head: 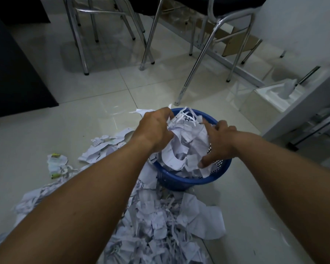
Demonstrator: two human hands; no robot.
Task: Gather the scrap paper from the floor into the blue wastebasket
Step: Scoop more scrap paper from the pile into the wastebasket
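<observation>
Both hands reach over the blue wastebasket (191,178), which stands on the pale tiled floor (103,88) in the middle of the head view. Left hand (154,128) is curled, its fingers folded in around the left side of a bundle of scrap paper (185,141) that stands heaped above the basket's rim; the knuckles face the camera, so the fingertips are hidden in the paper. Right hand (217,143) is more open, fingers spread and bent over the right side of the same bundle, the thumb stretched down toward the near rim and lying against the paper there. Whether this hand truly grips the sheets or only presses on them is hard to tell, since the motion blurs the fingers a little. Between the two hands the bundle shows crumpled printed sheets and, at its top, a tuft of thin shredded strips (187,116).

More paper lies on the floor: a large loose pile (166,225) of torn sheets and shreds spreads from the basket's near side toward the camera, passing under the left forearm, and a smaller scatter (103,147) lies to the left of the basket. A crumpled wrapper with yellow print (56,164) lies farther left, apart from the basket.

Beyond the basket stand chrome chair legs (149,40), and at the right edge a white table frame (301,103).
</observation>
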